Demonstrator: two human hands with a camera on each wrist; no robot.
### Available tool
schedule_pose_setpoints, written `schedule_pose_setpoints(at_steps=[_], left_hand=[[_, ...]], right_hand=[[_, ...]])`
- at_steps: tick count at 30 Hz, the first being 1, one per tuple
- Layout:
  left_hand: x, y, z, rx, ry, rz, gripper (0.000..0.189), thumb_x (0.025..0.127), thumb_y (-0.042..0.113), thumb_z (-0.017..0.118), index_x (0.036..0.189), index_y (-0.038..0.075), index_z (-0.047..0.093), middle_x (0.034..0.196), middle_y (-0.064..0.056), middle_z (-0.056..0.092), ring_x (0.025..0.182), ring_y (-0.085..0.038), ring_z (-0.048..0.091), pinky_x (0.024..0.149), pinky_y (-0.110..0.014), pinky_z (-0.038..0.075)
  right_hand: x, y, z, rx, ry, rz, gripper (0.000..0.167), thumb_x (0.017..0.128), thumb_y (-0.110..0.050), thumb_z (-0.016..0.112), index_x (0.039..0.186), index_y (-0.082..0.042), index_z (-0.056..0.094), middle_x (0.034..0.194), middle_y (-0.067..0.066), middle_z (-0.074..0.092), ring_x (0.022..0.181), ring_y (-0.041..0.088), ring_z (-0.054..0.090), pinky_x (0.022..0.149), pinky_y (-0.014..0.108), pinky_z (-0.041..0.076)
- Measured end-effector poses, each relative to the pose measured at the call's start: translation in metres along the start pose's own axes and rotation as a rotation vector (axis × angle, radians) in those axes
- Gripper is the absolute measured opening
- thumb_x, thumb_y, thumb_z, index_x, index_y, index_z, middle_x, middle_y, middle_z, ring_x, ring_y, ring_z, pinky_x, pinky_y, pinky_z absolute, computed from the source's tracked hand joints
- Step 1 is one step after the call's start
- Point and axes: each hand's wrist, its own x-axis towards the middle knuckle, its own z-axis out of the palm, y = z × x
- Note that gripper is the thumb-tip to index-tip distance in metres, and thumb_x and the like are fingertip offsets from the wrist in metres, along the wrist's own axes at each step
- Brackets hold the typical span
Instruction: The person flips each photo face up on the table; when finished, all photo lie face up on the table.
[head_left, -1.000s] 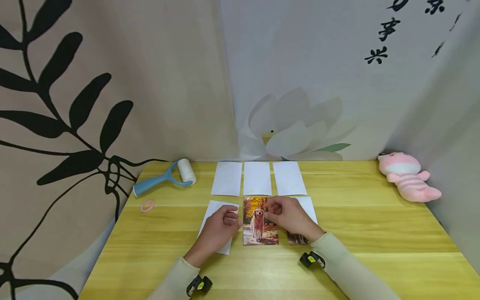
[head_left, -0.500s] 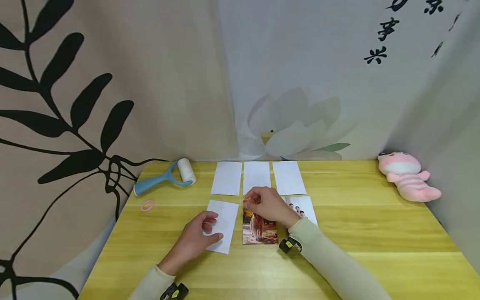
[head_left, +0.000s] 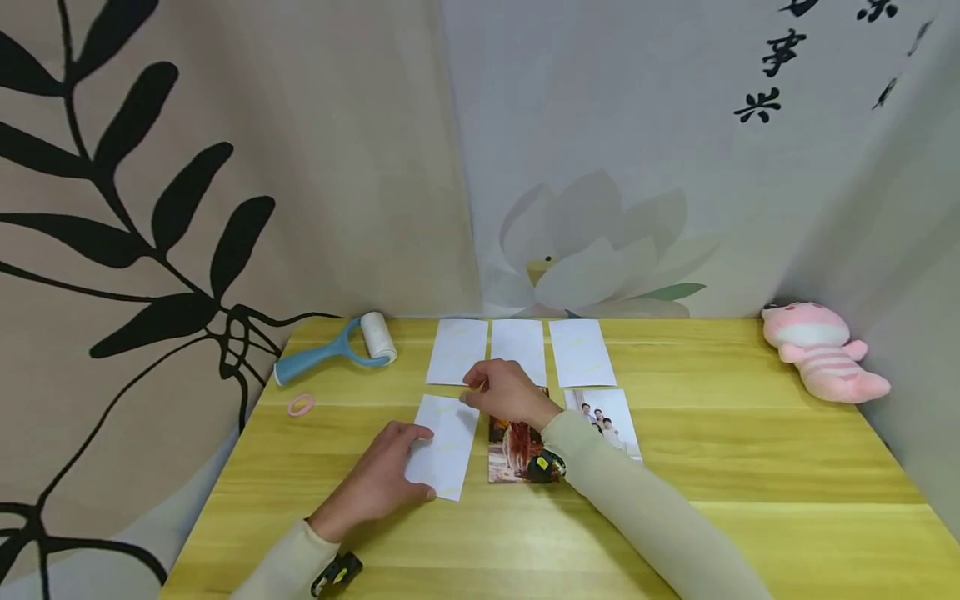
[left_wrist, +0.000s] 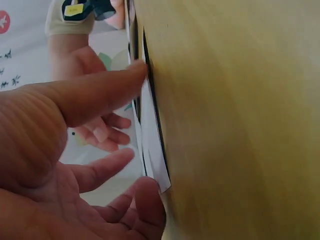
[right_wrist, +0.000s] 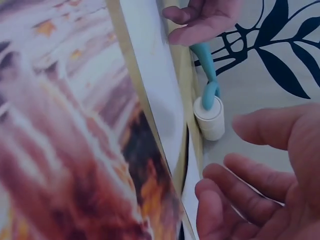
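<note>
Room right, between group photo [head_left: 618,412] and plush [head_left: 817,354]; right hand [head_left: 510,392] part-blocks dog photo [head_left: 512,450]; roller [head_left: 321,358] blocks far left.

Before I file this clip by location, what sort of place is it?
Probably a corner of an indoor room, perhaps arranged for recording: a wooden table stands against printed fabric hangings, with photo prints and a plush toy on it.

This is looking like a homelike corner, though the building's type is unclear: printed curtains [head_left: 360,167] are hanging around a wood-grain desk [head_left: 750,467], showing a black leafy branch [head_left: 183,198], lotus [head_left: 592,271] and Chinese characters [head_left: 780,53]; a pink plush toy [head_left: 821,354] and lint roller [head_left: 333,347] are lying there.
</note>
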Motion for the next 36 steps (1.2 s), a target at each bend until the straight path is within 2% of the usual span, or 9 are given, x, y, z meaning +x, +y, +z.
schedule_pose_setpoints(at_steps=[5, 9, 16, 21, 26, 31, 36], left_hand=[[0.002, 0.001, -0.002, 0.003, -0.016, -0.004, 0.076, 0.069, 0.013, 0.099, 0.136, 0.011, 0.063, 0.134, -0.015, 0.054, 0.122, -0.031, 0.056, 0.108, -0.053, 0.048], [0.000, 0.000, -0.003, 0.003, -0.027, -0.010, 0.084, 0.063, 0.015, 0.102, 0.137, 0.010, 0.062, 0.134, -0.015, 0.052, 0.124, -0.031, 0.053, 0.108, -0.053, 0.047], [-0.003, -0.004, -0.006, 0.035, -0.065, -0.008, 0.090, 0.061, 0.020, 0.105, 0.139, 0.010, 0.061, 0.136, -0.013, 0.050, 0.127, -0.031, 0.051, 0.108, -0.051, 0.048], [0.001, -0.004, -0.007, 0.035, -0.064, -0.042, 0.092, 0.063, 0.018, 0.104, 0.142, 0.009, 0.058, 0.138, -0.015, 0.050, 0.124, -0.030, 0.053, 0.108, -0.050, 0.048], [0.003, -0.004, -0.007, 0.051, -0.061, -0.070, 0.103, 0.063, 0.020, 0.104, 0.151, 0.006, 0.052, 0.140, -0.019, 0.047, 0.123, -0.031, 0.054, 0.108, -0.051, 0.049], [0.004, -0.004, -0.008, 0.066, -0.054, -0.076, 0.110, 0.062, 0.022, 0.105, 0.154, 0.003, 0.047, 0.137, -0.021, 0.046, 0.120, -0.032, 0.054, 0.106, -0.051, 0.049], [0.002, -0.005, -0.008, 0.087, -0.055, -0.054, 0.115, 0.060, 0.025, 0.105, 0.154, 0.001, 0.044, 0.128, -0.018, 0.051, 0.113, -0.028, 0.055, 0.103, -0.049, 0.050]], right_hand=[[0.004, -0.001, 0.010, -0.021, -0.047, 0.044, 0.029, 0.095, -0.031, 0.079, 0.118, -0.013, 0.076, 0.113, 0.002, 0.077, 0.104, 0.020, 0.070, 0.095, 0.039, 0.057], [0.003, -0.003, 0.016, -0.023, -0.069, 0.039, 0.033, 0.094, -0.030, 0.081, 0.120, -0.011, 0.075, 0.115, 0.003, 0.077, 0.109, 0.022, 0.070, 0.099, 0.040, 0.056], [-0.001, -0.006, 0.019, -0.037, -0.068, 0.020, 0.031, 0.094, -0.027, 0.081, 0.119, -0.010, 0.075, 0.113, 0.004, 0.077, 0.107, 0.020, 0.070, 0.097, 0.039, 0.056], [0.001, -0.008, 0.021, -0.022, -0.081, -0.003, 0.031, 0.095, -0.026, 0.080, 0.121, -0.010, 0.074, 0.113, 0.004, 0.077, 0.105, 0.018, 0.070, 0.097, 0.038, 0.056], [0.004, -0.011, 0.021, -0.028, -0.089, -0.017, 0.030, 0.095, -0.024, 0.079, 0.121, -0.010, 0.074, 0.111, 0.003, 0.077, 0.102, 0.016, 0.070, 0.095, 0.036, 0.056], [0.004, -0.010, 0.020, 0.016, -0.047, -0.029, 0.024, 0.096, -0.019, 0.078, 0.118, -0.012, 0.073, 0.106, 0.001, 0.075, 0.098, 0.015, 0.069, 0.091, 0.036, 0.056], [0.002, -0.006, 0.019, 0.063, -0.018, -0.027, 0.020, 0.096, -0.016, 0.077, 0.116, -0.016, 0.073, 0.103, -0.003, 0.073, 0.092, 0.011, 0.067, 0.088, 0.034, 0.055]])
